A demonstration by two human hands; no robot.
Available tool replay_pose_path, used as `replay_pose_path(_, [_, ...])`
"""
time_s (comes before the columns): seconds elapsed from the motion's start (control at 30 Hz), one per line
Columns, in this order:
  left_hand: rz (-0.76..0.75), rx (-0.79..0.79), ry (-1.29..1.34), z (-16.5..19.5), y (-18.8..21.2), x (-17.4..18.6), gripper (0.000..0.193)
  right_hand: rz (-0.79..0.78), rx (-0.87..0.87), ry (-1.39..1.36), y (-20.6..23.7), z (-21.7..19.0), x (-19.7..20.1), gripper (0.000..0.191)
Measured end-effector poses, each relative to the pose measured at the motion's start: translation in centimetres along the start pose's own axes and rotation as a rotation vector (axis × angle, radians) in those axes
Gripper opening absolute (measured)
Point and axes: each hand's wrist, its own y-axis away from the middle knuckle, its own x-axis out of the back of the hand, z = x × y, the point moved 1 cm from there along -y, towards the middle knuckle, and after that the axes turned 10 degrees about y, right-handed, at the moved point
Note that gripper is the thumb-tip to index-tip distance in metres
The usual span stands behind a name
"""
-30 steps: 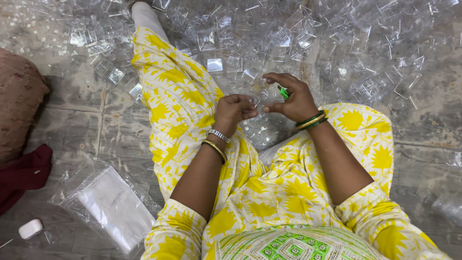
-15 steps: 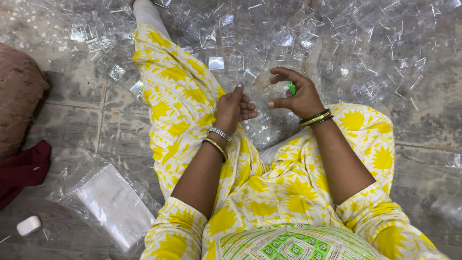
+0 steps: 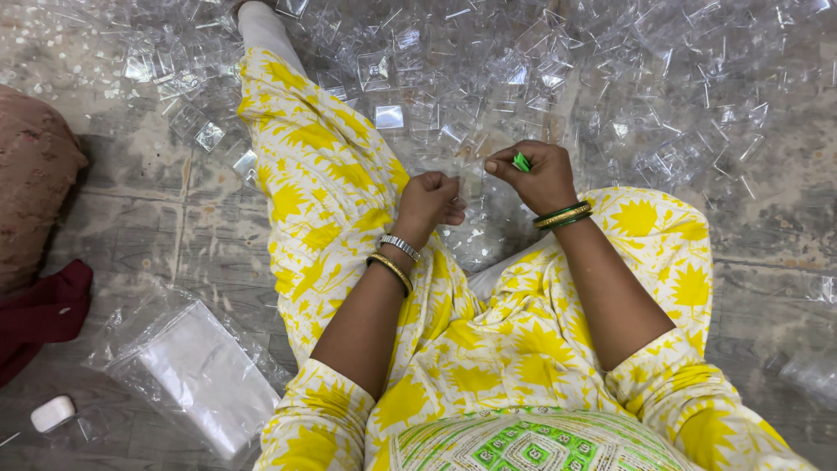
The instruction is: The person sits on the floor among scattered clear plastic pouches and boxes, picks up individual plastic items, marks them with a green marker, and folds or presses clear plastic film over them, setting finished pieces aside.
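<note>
A clear plastic piece (image 3: pixel 472 179) sits between our hands: our left hand (image 3: pixel 429 197) is clenched at its edge, our right hand (image 3: pixel 534 174) pinches a small green tool (image 3: pixel 520 162).

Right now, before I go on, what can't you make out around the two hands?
- Head view: the clear piece between left hand and right hand is see-through; its shape is lost against the pile of clear plastic pieces.
- Small green item: mostly covered by the right fingers.
- Clear bag of white sheets: contents too blurred to identify.
</note>
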Motion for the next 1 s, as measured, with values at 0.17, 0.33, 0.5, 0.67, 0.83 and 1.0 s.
replay_pose_path(0.17, [-0.019, -0.051, -0.011, 0.2, 0.0, 0.0, 0.028, 0.102, 0.191, -0.001, 0.4, -0.4, -0.5, 0.011])
replay_pose_path(0.33, [-0.019, -0.125, 0.076, 1.2, 1.1, -0.9, 0.029, 0.148, 0.011, -0.135, 0.6, 0.0, -1.6, 0.012])
replay_pose_path(0.5, [-0.073, 0.011, 0.2, 2.5, 2.4, -1.9, 0.033, 0.105, -0.061, -0.303, 0.4, 0.7, -2.7, 0.011])
replay_pose_path(0.67, [0.035, -0.109, 0.129, 2.7, 2.0, -1.5, 0.033, 0.047, -0.048, -0.301, 0.3, 1.0, -2.8, 0.012])
replay_pose_path(0.83, [0.161, -0.248, 0.212, 2.5, 2.0, -0.6, 0.033, -0.095, -0.101, -0.235, 0.4, 0.7, -3.0, 0.013])
replay_pose_path(1.0, [0.138, -0.156, 0.197, 2.8, 2.0, -0.6, 0.039, -0.109, -0.129, -0.214, 0.6, 0.1, -2.8, 0.015])
